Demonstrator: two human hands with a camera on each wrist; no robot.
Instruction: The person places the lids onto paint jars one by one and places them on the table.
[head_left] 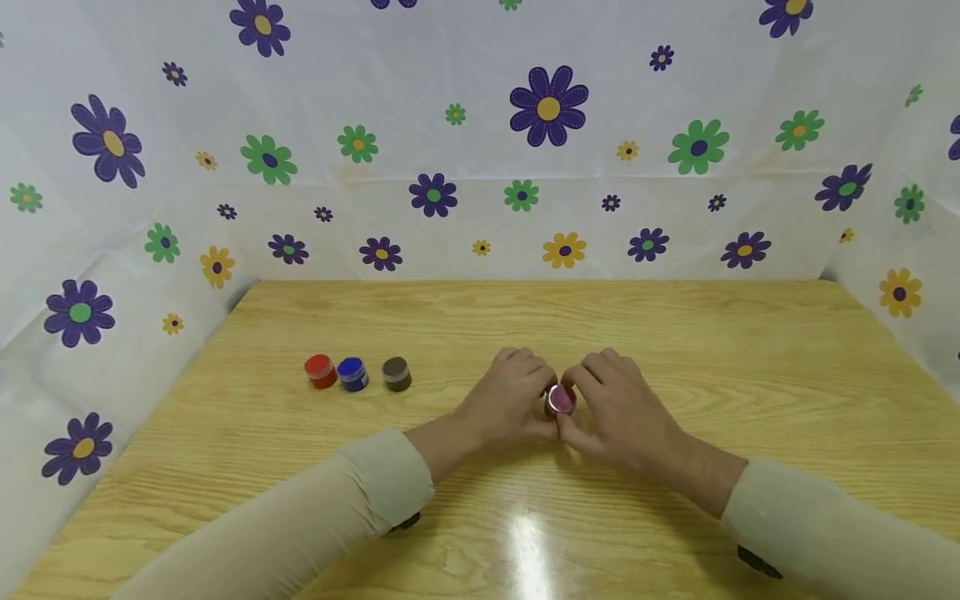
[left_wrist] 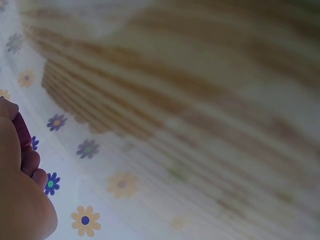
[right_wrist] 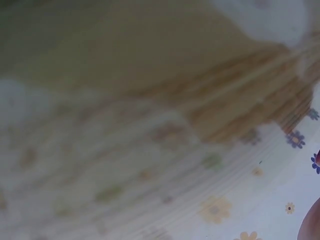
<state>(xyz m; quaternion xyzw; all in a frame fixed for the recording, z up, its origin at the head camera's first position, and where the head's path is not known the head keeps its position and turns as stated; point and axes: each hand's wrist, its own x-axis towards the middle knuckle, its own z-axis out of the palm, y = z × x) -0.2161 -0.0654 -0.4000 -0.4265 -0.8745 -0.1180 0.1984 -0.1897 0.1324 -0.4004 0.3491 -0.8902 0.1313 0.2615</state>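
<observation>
In the head view both hands meet at the middle of the wooden table around a small pink-topped jar. My left hand curls its fingers round the jar's left side. My right hand pinches it from the right, fingers bent over the top. Only the jar's pink top shows between the fingers. The left wrist view catches the edge of the left hand against the blurred table; the right wrist view is blurred and shows only table and cloth.
Three small jars stand in a row at the left of the table: red, blue and brown. A white cloth with flowers walls in the table at the back and both sides.
</observation>
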